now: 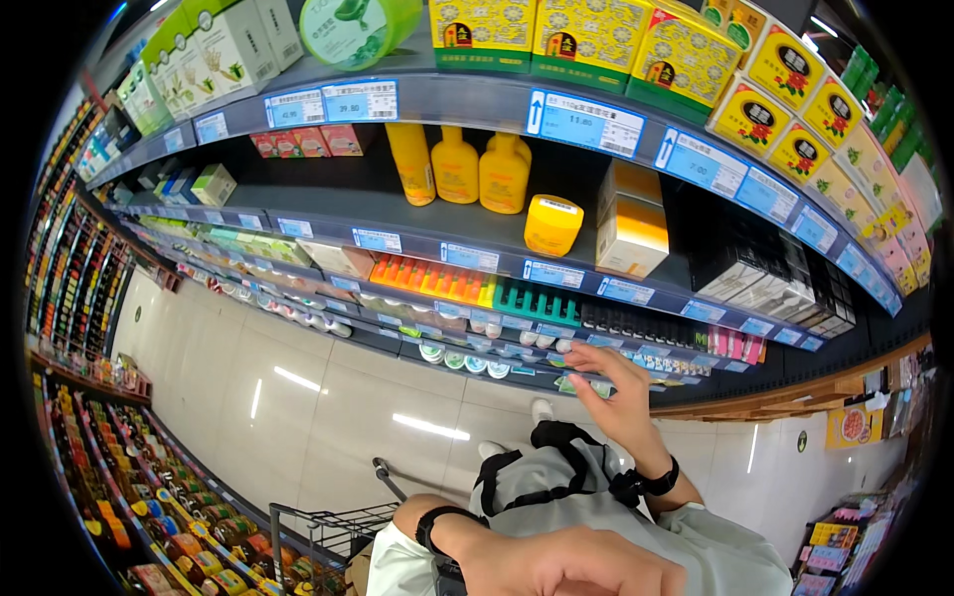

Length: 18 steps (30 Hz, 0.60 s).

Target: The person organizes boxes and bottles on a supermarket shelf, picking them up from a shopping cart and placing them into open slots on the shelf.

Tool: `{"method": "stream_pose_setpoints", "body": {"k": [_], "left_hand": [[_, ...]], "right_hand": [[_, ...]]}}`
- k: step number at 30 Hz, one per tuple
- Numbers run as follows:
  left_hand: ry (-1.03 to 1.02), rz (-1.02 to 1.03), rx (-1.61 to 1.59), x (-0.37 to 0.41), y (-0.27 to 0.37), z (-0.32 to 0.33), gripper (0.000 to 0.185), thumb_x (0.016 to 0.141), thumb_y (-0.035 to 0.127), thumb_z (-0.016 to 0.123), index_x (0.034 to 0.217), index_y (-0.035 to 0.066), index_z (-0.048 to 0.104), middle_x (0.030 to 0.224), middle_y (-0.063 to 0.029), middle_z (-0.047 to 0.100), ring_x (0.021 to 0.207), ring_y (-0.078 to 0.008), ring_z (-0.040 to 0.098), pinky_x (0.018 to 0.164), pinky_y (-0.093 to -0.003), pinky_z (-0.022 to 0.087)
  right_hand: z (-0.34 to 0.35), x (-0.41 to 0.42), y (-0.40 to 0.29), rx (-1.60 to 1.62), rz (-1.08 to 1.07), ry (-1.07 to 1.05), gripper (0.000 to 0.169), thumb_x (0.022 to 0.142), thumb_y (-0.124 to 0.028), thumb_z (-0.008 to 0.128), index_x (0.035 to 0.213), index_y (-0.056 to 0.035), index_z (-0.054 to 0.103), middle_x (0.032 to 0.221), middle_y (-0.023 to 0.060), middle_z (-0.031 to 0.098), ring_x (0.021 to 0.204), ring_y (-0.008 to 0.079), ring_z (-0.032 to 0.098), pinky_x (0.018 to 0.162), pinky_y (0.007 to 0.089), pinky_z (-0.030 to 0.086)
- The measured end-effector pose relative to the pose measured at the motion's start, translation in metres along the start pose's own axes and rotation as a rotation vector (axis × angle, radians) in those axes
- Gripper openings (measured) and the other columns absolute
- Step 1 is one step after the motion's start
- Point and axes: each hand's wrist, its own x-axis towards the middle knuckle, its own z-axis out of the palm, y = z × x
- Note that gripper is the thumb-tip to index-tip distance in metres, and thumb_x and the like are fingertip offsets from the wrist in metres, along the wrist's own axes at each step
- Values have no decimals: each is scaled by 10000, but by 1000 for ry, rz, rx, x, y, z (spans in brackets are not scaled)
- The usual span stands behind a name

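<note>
My right hand is in front of the lower shelves, thumb and fingers apart, holding nothing. Its fingertips overlap small white bottles in this view; whether they touch is unclear. Close to the camera, my left hand bends across my body with curled fingers, and the bottom edge of the picture cuts it off. What its palm may hold is hidden. On a shelf above stand yellow bottles, a squat yellow container and a white-and-orange carton. Below them are rows of orange boxes and teal boxes.
Yellow-and-green boxes and a round green tub sit on the top shelf, above price tags. A black wire cart stands to my left. Bottle-filled shelves line the far side of the tiled floor.
</note>
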Motion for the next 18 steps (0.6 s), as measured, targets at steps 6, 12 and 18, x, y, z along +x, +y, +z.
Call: {"method": "stream_pose_setpoints", "body": {"k": [6,12,18], "left_hand": [[96,-43,93,3,9,-14,234,919,118,794,1035,-43,669,1008,-173,669,890,-264,659,751,-347,526],[442,-225,109,21,39,-39,200,918,94,782,1006,-27,651,957,-150,669,863,-297,652,756,-372,530],[1028,97,725,40,27,-94,204,950,35,723,1019,51,531,944,-142,641,848,-235,642,780,-356,509]], "right_hand": [[7,24,16,64,-47,-120,385,863,37,741,1242,2,682,1068,141,747,939,228,737,843,321,574],[-2,54,41,148,-64,-245,337,846,59,750,1178,17,709,1076,145,748,947,225,738,851,317,577],[-19,81,64,214,-72,-379,243,908,-23,730,1149,-15,707,1069,142,728,954,296,726,833,349,574]]}}
